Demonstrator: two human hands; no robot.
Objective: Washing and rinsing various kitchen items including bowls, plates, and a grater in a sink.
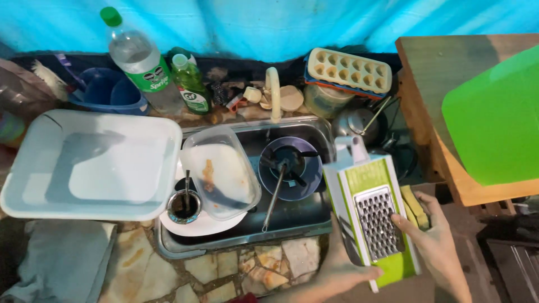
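Box grater [373, 219]: green and white plastic body with a steel grating panel and a white handle on top, held tilted over the right end of the sink [292, 227]. Judged light and stiff; the wet plastic is likely slippery and the steel teeth sharp, so the plain side walls and the handle look the safest places to hold. Left hand [337, 269]: closed around the grater's lower end from beneath. Right hand [432, 235]: fingers laid on the grating face, pressing a yellow-green sponge [414, 205] against the grater's right side. Surface: rough stone slabs with pale joints, wet in places, a grey cloth [56, 261] at the left corner. Sink contents: a clear plastic container [222, 171] smeared with sauce, a white plate [208, 224], a small cup [184, 206], a dark bowl [289, 168] with utensils. Alongside: a white tray [95, 163], a soda bottle [140, 59], a green detergent bottle [192, 84], an ice-cube tray [348, 70], a wooden board [443, 112], a green lid [497, 120]. Blue tarpaulin [281, 22] behind; room cramped.
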